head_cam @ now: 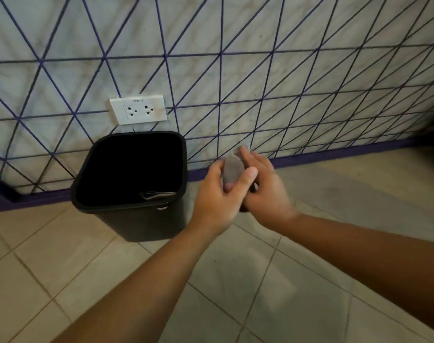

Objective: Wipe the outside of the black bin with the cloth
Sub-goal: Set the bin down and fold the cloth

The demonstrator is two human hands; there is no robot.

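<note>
The black bin [146, 220] stands upright on the tiled floor against the wall, left of centre, its mouth open and dark inside. A small grey cloth [232, 169] is bunched between both hands, just right of the bin's rim. My left hand [217, 199] grips the cloth from the left, thumb across its front. From the right, my right hand [265, 191] closes on the same cloth with fingers reaching over its top. Neither hand touches the bin. Most of the cloth is hidden by my fingers.
A white double wall socket [138, 110] sits on the wall just above the bin. The wall [285, 70] is pale with purple diagonal lines and a purple skirting [334, 154]. Beige floor tiles [260, 293] spread below and to the right.
</note>
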